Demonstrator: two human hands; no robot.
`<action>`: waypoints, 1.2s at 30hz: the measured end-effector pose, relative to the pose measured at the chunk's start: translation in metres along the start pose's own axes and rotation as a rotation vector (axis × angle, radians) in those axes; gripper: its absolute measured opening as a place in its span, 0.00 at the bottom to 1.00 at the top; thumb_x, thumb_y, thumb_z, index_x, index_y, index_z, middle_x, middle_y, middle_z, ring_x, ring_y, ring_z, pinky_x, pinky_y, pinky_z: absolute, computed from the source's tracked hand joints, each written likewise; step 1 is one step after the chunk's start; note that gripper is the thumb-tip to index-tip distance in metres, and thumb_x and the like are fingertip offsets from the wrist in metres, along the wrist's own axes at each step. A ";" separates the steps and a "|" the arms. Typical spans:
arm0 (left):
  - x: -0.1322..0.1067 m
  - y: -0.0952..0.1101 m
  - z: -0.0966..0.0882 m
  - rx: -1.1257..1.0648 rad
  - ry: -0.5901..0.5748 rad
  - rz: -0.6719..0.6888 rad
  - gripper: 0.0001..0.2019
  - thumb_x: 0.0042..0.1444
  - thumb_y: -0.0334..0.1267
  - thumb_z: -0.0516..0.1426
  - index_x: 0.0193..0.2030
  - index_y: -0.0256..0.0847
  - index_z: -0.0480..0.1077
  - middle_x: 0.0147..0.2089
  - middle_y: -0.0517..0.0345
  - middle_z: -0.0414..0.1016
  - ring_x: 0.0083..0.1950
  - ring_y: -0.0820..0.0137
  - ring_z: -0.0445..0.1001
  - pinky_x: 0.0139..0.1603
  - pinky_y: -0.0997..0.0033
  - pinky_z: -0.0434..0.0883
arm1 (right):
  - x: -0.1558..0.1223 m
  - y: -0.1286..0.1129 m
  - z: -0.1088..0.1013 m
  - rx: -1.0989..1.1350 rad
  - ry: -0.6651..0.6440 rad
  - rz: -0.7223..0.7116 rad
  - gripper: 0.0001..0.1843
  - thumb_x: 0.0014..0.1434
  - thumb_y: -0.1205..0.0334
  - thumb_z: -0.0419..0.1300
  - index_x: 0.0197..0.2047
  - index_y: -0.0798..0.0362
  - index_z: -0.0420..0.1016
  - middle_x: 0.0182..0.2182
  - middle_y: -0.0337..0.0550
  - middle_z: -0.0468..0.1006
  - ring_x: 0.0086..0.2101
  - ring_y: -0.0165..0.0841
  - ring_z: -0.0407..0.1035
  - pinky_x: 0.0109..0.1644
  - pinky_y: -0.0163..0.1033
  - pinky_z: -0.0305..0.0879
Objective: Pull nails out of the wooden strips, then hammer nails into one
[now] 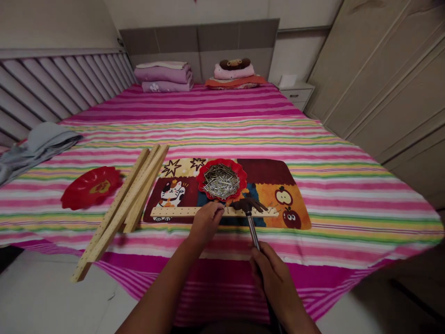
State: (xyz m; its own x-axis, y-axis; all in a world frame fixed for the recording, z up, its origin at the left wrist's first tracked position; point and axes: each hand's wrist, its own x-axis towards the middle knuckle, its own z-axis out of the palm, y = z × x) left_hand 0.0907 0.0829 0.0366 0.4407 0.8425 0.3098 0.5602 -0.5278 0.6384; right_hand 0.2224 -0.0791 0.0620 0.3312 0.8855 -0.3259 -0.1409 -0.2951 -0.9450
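Note:
A wooden strip [181, 212] with rows of small holes lies across a patterned mat [295, 185]. My left hand [206, 221] is closed over the strip's middle, thumb and finger pinched at what looks like a nail [224, 207]. In my right hand [273, 271] is the handle of a claw hammer [249, 205], its dark head just above the strip, right of my left fingers. Several nails stand in the strip's right part, partly hidden by the hammer head. Behind the strip, a red scalloped dish [243, 175] holds a heap of silver and darker nails.
More wooden strips [120, 208] lie stacked at the left, one end jutting past the bed edge. Beside them is another red dish [92, 185]. Grey cloth [45, 139] lies at far left. Folded bedding [163, 76] and pillows sit by the headboard [229, 41].

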 end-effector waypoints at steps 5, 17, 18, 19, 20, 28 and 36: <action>-0.005 -0.004 0.000 -0.066 0.063 -0.010 0.07 0.53 0.30 0.57 0.38 0.42 0.71 0.34 0.60 0.76 0.32 0.72 0.74 0.36 0.74 0.71 | 0.001 0.004 -0.002 0.027 -0.002 0.039 0.18 0.57 0.43 0.56 0.30 0.50 0.64 0.18 0.30 0.58 0.19 0.26 0.51 0.21 0.31 0.47; 0.064 -0.002 -0.015 0.398 -0.020 -0.016 0.07 0.56 0.31 0.56 0.39 0.42 0.76 0.42 0.51 0.76 0.46 0.62 0.72 0.49 0.62 0.67 | -0.001 0.002 -0.001 0.097 0.035 0.083 0.19 0.55 0.41 0.58 0.32 0.50 0.66 0.19 0.30 0.57 0.20 0.26 0.50 0.21 0.31 0.45; 0.070 0.001 -0.012 0.425 -0.063 -0.025 0.07 0.56 0.31 0.56 0.38 0.42 0.76 0.42 0.51 0.76 0.46 0.61 0.72 0.49 0.62 0.67 | -0.001 0.000 -0.001 0.091 0.038 0.085 0.19 0.55 0.42 0.58 0.32 0.50 0.66 0.19 0.30 0.57 0.20 0.26 0.50 0.21 0.32 0.45; 0.075 0.003 -0.010 0.444 -0.099 -0.035 0.07 0.56 0.31 0.57 0.38 0.42 0.77 0.42 0.50 0.76 0.46 0.61 0.72 0.48 0.62 0.66 | -0.002 -0.001 -0.001 0.083 0.044 0.084 0.18 0.56 0.42 0.58 0.31 0.50 0.66 0.19 0.31 0.57 0.20 0.26 0.50 0.21 0.32 0.44; 0.078 0.005 -0.008 0.456 -0.125 -0.045 0.07 0.55 0.31 0.57 0.36 0.41 0.77 0.41 0.50 0.76 0.45 0.60 0.72 0.47 0.62 0.66 | -0.003 -0.003 -0.002 0.079 0.051 0.082 0.18 0.56 0.43 0.58 0.30 0.50 0.66 0.19 0.31 0.58 0.20 0.26 0.50 0.21 0.32 0.44; 0.075 0.003 -0.012 0.424 -0.156 -0.077 0.08 0.53 0.27 0.57 0.37 0.40 0.76 0.39 0.49 0.76 0.42 0.62 0.72 0.45 0.66 0.66 | -0.002 -0.004 -0.002 0.120 0.058 0.073 0.19 0.53 0.42 0.60 0.30 0.50 0.66 0.19 0.30 0.56 0.21 0.26 0.49 0.22 0.31 0.46; 0.077 0.000 -0.019 0.250 -0.108 -0.129 0.07 0.52 0.27 0.57 0.30 0.40 0.76 0.34 0.52 0.76 0.38 0.64 0.73 0.41 0.68 0.66 | -0.002 0.002 -0.003 0.040 0.047 0.008 0.20 0.55 0.41 0.57 0.30 0.51 0.66 0.19 0.32 0.59 0.21 0.27 0.52 0.23 0.33 0.49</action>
State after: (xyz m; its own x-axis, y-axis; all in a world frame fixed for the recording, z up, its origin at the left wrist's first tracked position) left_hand 0.1112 0.1497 0.0744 0.4195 0.8948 0.1525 0.7655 -0.4391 0.4704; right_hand 0.2242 -0.0825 0.0610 0.3734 0.8649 -0.3354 -0.1808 -0.2867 -0.9408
